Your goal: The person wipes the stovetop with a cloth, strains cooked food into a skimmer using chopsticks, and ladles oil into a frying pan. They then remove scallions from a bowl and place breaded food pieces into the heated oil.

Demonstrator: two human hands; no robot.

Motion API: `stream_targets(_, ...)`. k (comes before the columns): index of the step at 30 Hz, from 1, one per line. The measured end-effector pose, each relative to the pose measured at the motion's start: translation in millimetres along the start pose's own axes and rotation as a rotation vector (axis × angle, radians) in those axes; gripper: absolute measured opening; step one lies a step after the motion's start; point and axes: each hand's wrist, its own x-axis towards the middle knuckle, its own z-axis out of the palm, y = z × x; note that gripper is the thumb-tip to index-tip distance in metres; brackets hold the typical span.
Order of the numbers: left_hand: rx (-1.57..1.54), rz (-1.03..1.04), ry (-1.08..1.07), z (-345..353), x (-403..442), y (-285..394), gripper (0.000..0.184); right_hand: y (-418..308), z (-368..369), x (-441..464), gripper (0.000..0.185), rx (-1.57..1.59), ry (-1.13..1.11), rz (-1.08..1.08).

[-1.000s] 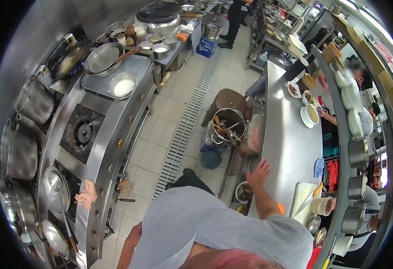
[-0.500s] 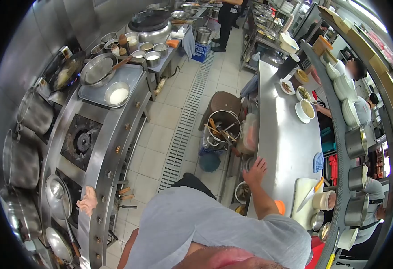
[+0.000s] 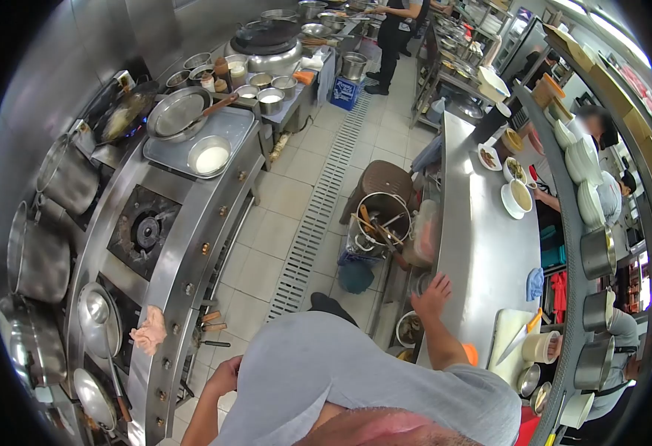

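Observation:
My right hand [image 3: 431, 294] rests on the near edge of the steel counter [image 3: 482, 245], fingers stretched out and slightly spread, holding nothing. By its fingertips, just under the edge, sits a clear container [image 3: 420, 282]. My left hand [image 3: 226, 374] hangs beside my grey shirt with curled fingers; whatever is inside them, if anything, is hidden. Left of that hand, a crumpled pinkish cloth [image 3: 150, 331] lies on the stove's front ledge. A ladle [image 3: 98, 308] lies across a round pan [image 3: 90, 331] on the stove.
Beyond my right hand are a cutting board [image 3: 504, 349] with a knife [image 3: 518, 339] and a blue cloth [image 3: 536, 283]. Bowls of food [image 3: 517, 199] stand farther along. A pot of utensils [image 3: 383, 219] stands by a brown stool [image 3: 385, 178]. Co-workers are at the back and right.
My left hand has come into view beside my shirt. My right hand stays at the counter edge, its fingers slightly shifted. The whole view has moved a little.

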Motion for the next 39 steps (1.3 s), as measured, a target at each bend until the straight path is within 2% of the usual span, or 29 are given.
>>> stream_targets(1, -0.127, -0.044, -0.005, 0, 1, -1, 0.053, 0, 1, 0, 0.117, -0.009, 0.005, -0.004)
stream_targets(7, -0.352, -0.061, -0.024, 1, 11, -19, 0.057, -3, -2, -4, 0.116, -0.024, 0.069, -0.021)
stream_targets(10, -0.353, -0.075, -0.013, -1, 10, -17, 0.058, -4, -1, -2, 0.116, -0.040, 0.037, -0.004)
stream_targets(13, -0.227, -0.107, -0.025, -6, 10, -2, 0.060, -4, -2, -2, 0.117, -0.055, -0.002, 0.005)
stream_targets(16, -0.121, 0.033, -0.068, -9, 16, 2, 0.058, -3, -3, -1, 0.116, -0.059, -0.003, 0.005)
stream_targets(19, -0.068, 0.015, -0.096, -11, 21, -3, 0.053, -3, -3, -3, 0.116, -0.047, 0.023, -0.004)
stream_targets(25, -0.152, -0.026, -0.081, -3, 23, 10, 0.052, -2, -2, -3, 0.112, -0.033, 0.028, -0.009)
stream_targets(28, 0.090, 0.097, -0.074, -8, 26, 10, 0.051, 0, -5, -8, 0.111, -0.031, 0.036, -0.019)
stream_targets(31, 0.096, -0.111, -0.112, -12, 26, 24, 0.053, 0, -7, -6, 0.110, -0.035, 0.040, -0.022)
stream_targets(34, -0.097, 0.077, -0.141, -23, 58, -10, 0.060, -3, -11, -4, 0.110, -0.046, 0.020, -0.009)
stream_targets(36, -0.194, 0.103, -0.030, -43, 68, 10, 0.071, -2, -9, -3, 0.110, -0.050, 0.004, 0.002)
stream_targets(38, 0.031, 0.173, 0.248, -53, 88, 32, 0.075, 0, -9, -4, 0.110, -0.036, 0.009, -0.008)
stream_targets(39, 0.009, 0.227, 0.264, -54, 93, 56, 0.075, 1, -8, -5, 0.111, -0.027, 0.008, -0.009)
